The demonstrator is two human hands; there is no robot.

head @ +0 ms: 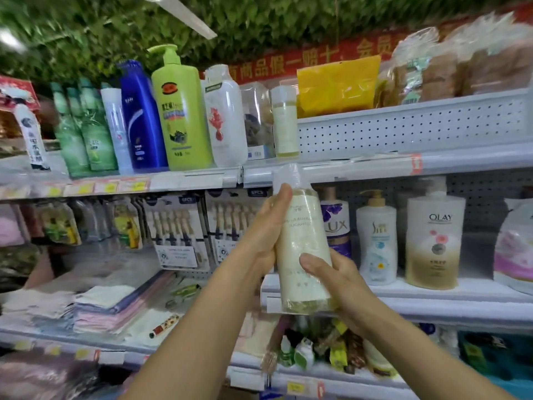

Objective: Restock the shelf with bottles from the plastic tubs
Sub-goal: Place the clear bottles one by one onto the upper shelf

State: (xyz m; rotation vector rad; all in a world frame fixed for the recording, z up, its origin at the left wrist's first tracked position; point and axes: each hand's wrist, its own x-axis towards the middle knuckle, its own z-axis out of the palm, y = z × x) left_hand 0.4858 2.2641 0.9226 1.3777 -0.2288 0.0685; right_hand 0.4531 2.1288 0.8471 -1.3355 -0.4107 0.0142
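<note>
A tall cream bottle [302,243] wrapped in clear film is held upright in front of the shelves, its cap reaching the edge of the upper shelf [360,166]. My left hand [265,229] holds its left side, thumb up along the shoulder. My right hand [331,278] grips the lower right part near the base. A matching cream bottle [285,125] stands on the upper shelf just above, with bare shelf to its right. No plastic tub is in view.
On the upper shelf stand a white pouch bottle [227,116], a lime pump bottle [181,111] and a blue bottle [141,116]. Behind the held bottle, the middle shelf carries a Lux bottle [336,223], a white pump bottle [376,241] and an Olay bottle [435,241]. Folded cloths [95,307] lie lower left.
</note>
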